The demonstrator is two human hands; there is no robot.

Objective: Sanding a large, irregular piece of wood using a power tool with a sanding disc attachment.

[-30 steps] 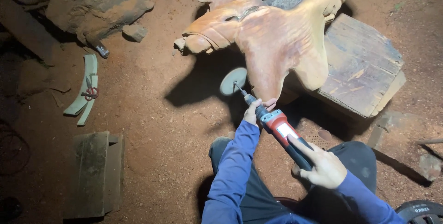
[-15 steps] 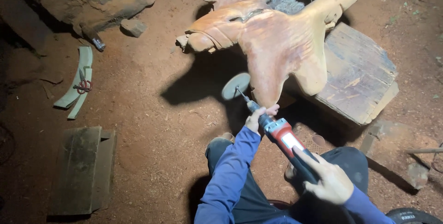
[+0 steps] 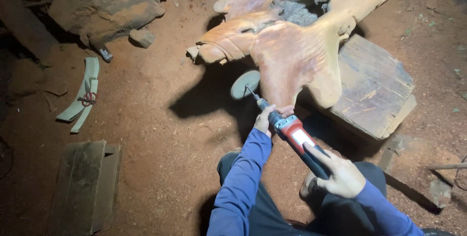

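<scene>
A large orange-brown carved wood piece (image 3: 292, 46) rests on a weathered wooden block (image 3: 374, 85). Both hands hold a red and black rotary sanding tool (image 3: 296, 136). My left hand (image 3: 268, 117) grips its front neck. My right hand (image 3: 340, 175) grips the black rear handle. The tool's round pale sanding disc (image 3: 245, 84) sits at the end of a thin shaft, next to the lower left edge of the wood piece, in its shadow. Blue sleeves cover both arms, and my dark-trousered knees are below.
Red dirt ground is all around. A dark flat wooden board (image 3: 85, 187) lies at lower left. Curved pale strips with a small red-handled tool (image 3: 82, 95) lie at left. A rough dark root mass (image 3: 112, 2) fills the upper left, with a stone (image 3: 142, 37) beside it.
The view shifted slightly. The tool and disc stay at the lower left edge of the wood piece, moving a little along it. Both hands keep their grip.
</scene>
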